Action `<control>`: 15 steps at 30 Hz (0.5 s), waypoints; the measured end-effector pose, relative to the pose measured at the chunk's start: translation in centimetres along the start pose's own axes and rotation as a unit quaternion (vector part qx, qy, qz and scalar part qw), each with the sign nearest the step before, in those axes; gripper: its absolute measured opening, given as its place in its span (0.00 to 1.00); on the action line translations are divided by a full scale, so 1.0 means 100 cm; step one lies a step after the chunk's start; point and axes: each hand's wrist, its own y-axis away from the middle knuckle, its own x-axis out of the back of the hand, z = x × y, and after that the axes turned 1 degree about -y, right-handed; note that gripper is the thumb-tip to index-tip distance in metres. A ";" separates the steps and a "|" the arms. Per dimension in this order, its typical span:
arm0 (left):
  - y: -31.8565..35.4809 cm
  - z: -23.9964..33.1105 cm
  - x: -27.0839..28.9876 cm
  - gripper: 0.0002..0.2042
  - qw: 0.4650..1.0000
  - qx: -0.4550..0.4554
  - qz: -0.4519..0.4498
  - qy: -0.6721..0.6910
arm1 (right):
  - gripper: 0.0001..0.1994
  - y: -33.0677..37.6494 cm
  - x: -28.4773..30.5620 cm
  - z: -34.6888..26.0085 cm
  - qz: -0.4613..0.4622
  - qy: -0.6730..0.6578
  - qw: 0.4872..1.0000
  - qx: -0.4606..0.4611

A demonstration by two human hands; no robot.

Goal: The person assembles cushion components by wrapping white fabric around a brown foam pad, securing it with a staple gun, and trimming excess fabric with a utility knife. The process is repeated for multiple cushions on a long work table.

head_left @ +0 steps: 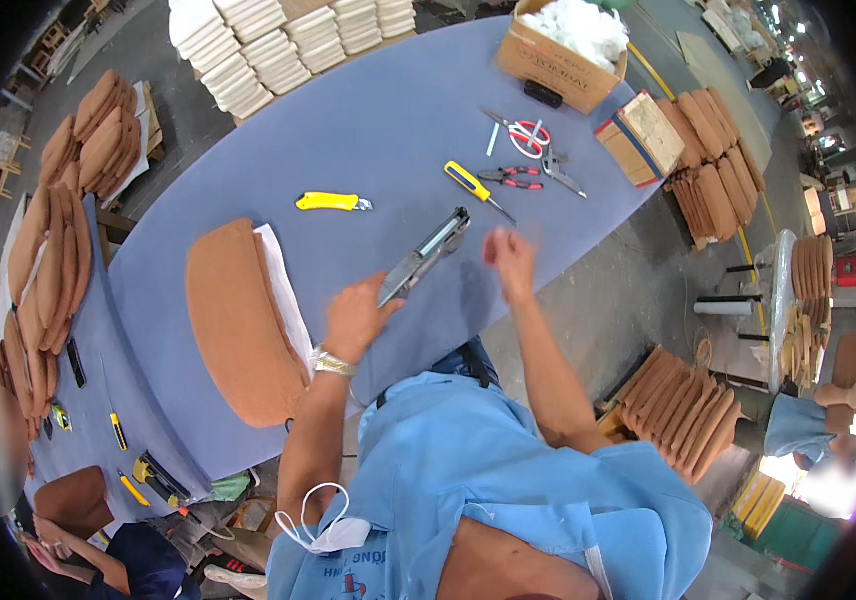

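My left hand (353,318) is closed round one end of a long grey metal staple gun (426,258), which slants up to the right above the blue table. To its right, my right hand (510,262) is raised near the table edge, apart from the tool. Motion smears its fingers; they look curled, but whether they hold anything does not show. Beside my left wrist lies a brown upholstered pad (240,325) with a white layer along its edge. A yellow-handled screwdriver (468,182) and a yellow utility knife (333,202) lie beyond the staple gun.
Pliers (513,178), red-handled scissors (528,138) and a metal caliper-like tool (563,175) lie at the far right. A carton of white stuffing (558,70) and a smaller box (640,140) stand behind. Brown pads (678,410) are stacked around. Another person (138,560) works at lower left.
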 end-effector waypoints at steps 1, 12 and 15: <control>-0.009 0.000 -0.015 0.28 1.000 -0.008 0.025 0.008 | 0.23 0.015 -0.010 0.018 -0.052 -0.047 0.993 -0.099; -0.074 -0.007 -0.035 0.24 0.977 0.130 -0.006 0.170 | 0.21 0.051 -0.122 0.071 -0.091 -0.341 0.898 -0.264; -0.068 -0.017 -0.048 0.27 0.995 0.079 -0.005 0.067 | 0.21 0.044 -0.107 0.074 -0.108 -0.282 0.921 -0.248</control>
